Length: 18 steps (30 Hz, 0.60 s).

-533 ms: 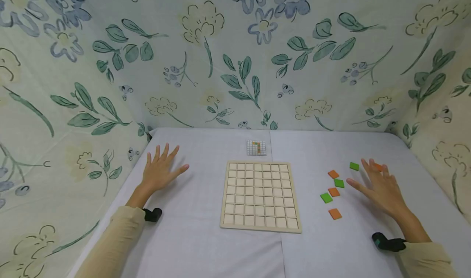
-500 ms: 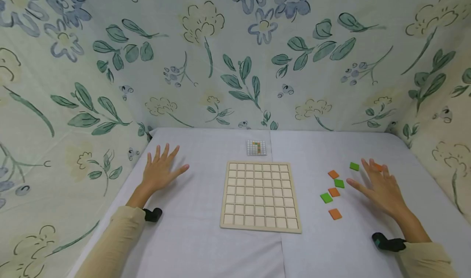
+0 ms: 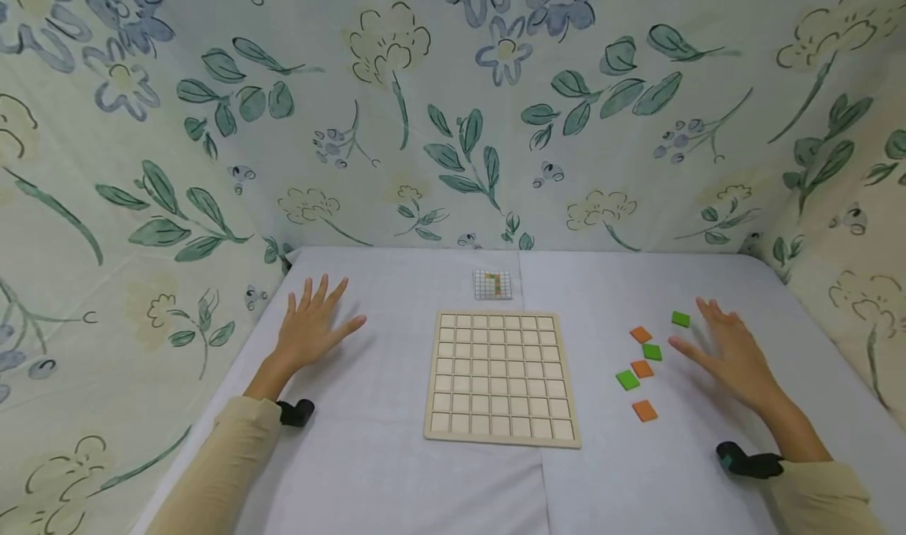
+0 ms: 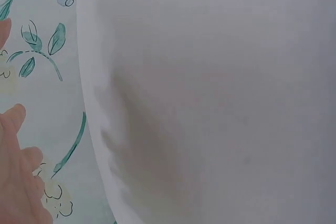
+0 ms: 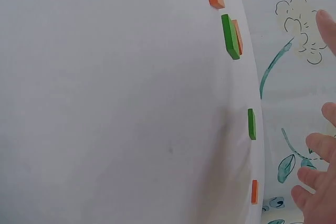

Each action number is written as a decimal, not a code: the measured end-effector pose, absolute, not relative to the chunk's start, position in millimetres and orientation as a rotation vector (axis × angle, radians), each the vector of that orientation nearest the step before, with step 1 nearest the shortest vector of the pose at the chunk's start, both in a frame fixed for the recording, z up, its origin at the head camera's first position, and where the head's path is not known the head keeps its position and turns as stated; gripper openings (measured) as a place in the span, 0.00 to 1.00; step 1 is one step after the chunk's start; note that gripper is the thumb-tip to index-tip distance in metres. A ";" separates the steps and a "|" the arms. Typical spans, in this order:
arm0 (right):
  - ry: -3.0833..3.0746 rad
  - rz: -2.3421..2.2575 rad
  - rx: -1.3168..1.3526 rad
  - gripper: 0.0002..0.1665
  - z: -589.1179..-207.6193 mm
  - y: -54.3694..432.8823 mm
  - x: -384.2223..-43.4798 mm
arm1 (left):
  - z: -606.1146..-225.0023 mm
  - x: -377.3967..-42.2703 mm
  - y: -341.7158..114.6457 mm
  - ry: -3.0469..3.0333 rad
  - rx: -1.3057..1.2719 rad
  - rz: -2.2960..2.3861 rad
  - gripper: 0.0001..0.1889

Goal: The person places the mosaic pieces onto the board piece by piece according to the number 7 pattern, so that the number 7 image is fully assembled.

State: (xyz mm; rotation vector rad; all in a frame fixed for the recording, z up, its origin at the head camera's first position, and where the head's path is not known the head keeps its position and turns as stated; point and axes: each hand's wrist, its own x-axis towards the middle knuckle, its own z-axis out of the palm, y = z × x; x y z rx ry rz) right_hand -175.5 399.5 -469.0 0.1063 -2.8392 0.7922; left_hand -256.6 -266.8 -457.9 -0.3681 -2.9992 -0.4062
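My left hand (image 3: 307,332) hovers with spread fingers over the white cloth left of a wooden grid board (image 3: 499,378), holding nothing. At right, my right hand (image 3: 738,360) is also spread and holds nothing. Beside its thumb lie loose square tiles: a green tile (image 3: 681,319), an orange tile (image 3: 640,334) and several more of both colours. In the right wrist view, another orange tile (image 5: 254,191) lies near the cloth's edge, by the fingertips; the hand hides it in the head view. The left wrist view shows some left fingers (image 4: 21,166) and their shadow.
Behind the board lies a small card (image 3: 491,285) printed with a grid and coloured squares. A white cloth (image 3: 382,480) covers the table. Floral fabric (image 3: 453,126) hangs at the back and both sides. Black wrist cameras (image 3: 297,413) sit at the cuffs.
My right hand has shifted slightly, and its fingers now cover the orange tile that showed between them in the head view. The left hand has barely moved; board and other tiles stay put.
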 end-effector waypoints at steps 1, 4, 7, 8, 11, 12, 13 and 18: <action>-2.824 0.820 0.116 0.57 -468.4 399.8 -176.2 | -457.2 -256.8 -265.8 -2.997 -0.373 -0.415 0.49; -2.785 0.916 0.124 0.56 -466.2 400.1 -177.7 | -454.7 -257.2 -262.3 -2.983 -0.393 -0.457 0.48; -2.760 0.991 0.102 0.55 -462.8 398.3 -177.7 | -451.9 -257.7 -257.9 -2.977 -0.410 -0.492 0.48; -2.757 1.013 0.087 0.55 -461.7 397.1 -177.4 | -451.1 -257.9 -256.3 -2.978 -0.414 -0.504 0.48; -2.757 1.045 0.039 0.53 -458.9 391.7 -176.5 | -449.1 -258.1 -250.9 -2.981 -0.422 -0.530 0.48; -2.758 1.050 0.022 0.52 -458.6 389.7 -176.3 | -448.7 -257.9 -248.9 -2.982 -0.426 -0.536 0.48; -2.755 1.058 0.010 0.51 -458.3 387.5 -176.1 | -448.6 -257.7 -246.8 -2.983 -0.428 -0.545 0.48; -2.754 1.090 -0.045 0.45 -460.2 378.2 -176.5 | -452.0 -254.5 -236.3 -2.989 -0.462 -0.550 0.48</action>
